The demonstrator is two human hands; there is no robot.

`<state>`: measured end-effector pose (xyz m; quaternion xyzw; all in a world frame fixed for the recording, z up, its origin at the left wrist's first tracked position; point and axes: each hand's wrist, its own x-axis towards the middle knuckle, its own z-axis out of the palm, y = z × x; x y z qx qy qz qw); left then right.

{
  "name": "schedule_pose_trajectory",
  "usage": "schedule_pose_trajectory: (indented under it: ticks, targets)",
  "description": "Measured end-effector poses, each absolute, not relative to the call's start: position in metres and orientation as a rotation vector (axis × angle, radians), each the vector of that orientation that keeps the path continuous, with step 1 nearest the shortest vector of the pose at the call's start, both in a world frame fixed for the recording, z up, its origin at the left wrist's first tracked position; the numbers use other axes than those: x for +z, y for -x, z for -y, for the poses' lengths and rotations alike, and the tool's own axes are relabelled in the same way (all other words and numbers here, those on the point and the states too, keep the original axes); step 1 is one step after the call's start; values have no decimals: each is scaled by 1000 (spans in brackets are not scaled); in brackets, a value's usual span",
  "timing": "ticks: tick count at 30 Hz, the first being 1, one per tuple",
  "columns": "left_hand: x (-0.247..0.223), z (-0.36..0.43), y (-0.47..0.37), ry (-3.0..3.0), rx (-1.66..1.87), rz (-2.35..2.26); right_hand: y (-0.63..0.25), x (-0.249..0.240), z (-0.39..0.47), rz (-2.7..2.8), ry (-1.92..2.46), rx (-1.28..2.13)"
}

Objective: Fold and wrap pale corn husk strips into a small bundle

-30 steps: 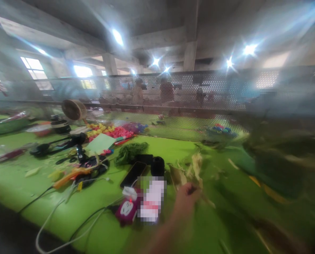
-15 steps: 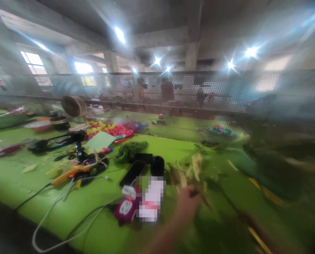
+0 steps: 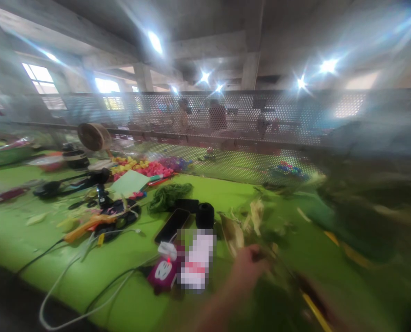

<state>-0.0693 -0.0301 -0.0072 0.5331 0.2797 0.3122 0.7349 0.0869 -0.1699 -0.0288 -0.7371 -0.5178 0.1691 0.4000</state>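
Observation:
My left hand (image 3: 249, 265) is closed in a pinch, low and right of centre over the green table. A blurred, thin, dry, stem-like piece (image 3: 273, 260) shows at its fingertips; its kind cannot be made out. My right hand (image 3: 311, 293) is dark and smeared by motion at the lower right, close to the left one. Along it runs a narrow yellow strip (image 3: 316, 311), and its fingers do not show clearly. Just beyond my left hand lie a pale dry leaf (image 3: 232, 233) and a crumpled yellowish piece (image 3: 257, 216).
A phone (image 3: 173, 226), a black spool (image 3: 204, 216) and a purple power socket (image 3: 164, 272) with cables lie left of my hands. Further left are an orange-handled tool (image 3: 88, 227) and a small fan (image 3: 94, 137). A perforated screen (image 3: 226, 157) stands behind. A dark green mass (image 3: 367, 203) fills the right.
My right hand and the yellow strip have moved left, nearer my left hand. My left hand stays in nearly the same place, slightly lower, still pinched.

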Motion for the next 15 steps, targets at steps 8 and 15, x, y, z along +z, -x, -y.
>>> schedule_pose_trajectory:
  ticks: [8, 15]
  targets:
    - [-10, 30, 69, -1203, 695, -641, -90, -10, 164, 1253, 1847, 550]
    - [-8, 27, 71, -1236, 684, -643, -91, -20, 167, 1178, 1840, 312]
